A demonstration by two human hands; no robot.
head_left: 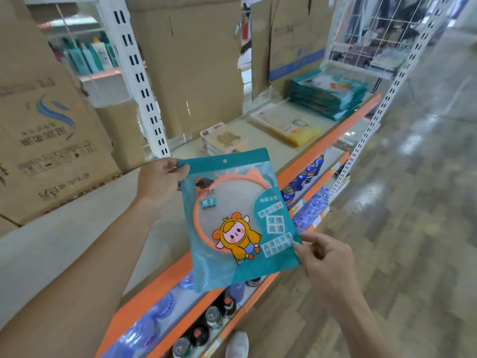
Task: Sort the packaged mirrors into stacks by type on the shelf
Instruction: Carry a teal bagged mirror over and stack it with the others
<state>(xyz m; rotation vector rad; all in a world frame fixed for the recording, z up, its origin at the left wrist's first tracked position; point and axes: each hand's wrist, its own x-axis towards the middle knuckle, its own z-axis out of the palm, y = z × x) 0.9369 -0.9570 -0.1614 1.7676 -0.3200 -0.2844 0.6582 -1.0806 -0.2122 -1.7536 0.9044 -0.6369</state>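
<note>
The person is holding a teal packaged mirror (232, 218), a round orange-framed one behind a printed cartoon figure, in the air over the near edge of the shelf (51, 228), well apart from the teal stack (327, 96) that it appears to match. The left hand (160, 184) is pinching the package's top left corner between thumb and fingers. The right hand (327, 262) is pinching its lower right edge, with its other fingers loosely curled. The package is facing the camera with its long axis running roughly upright in view, the hang-hole end pointing toward the back of the shelf and the bottom end toward the person. The teal stack is lying ahead and to the right of both hands, so the package is sitting on that stack's near-left side. Two other piles are lying between them: a cream-and-yellow stack (286, 124) just on the near side of the teal stack, and a small pink-and-beige stack (223, 140) nearer the held package. The right hand is gripping the side of the package turned toward the teal stack, so it is probably better placed to carry the package over both nearer piles and lay it flat on top.
</note>
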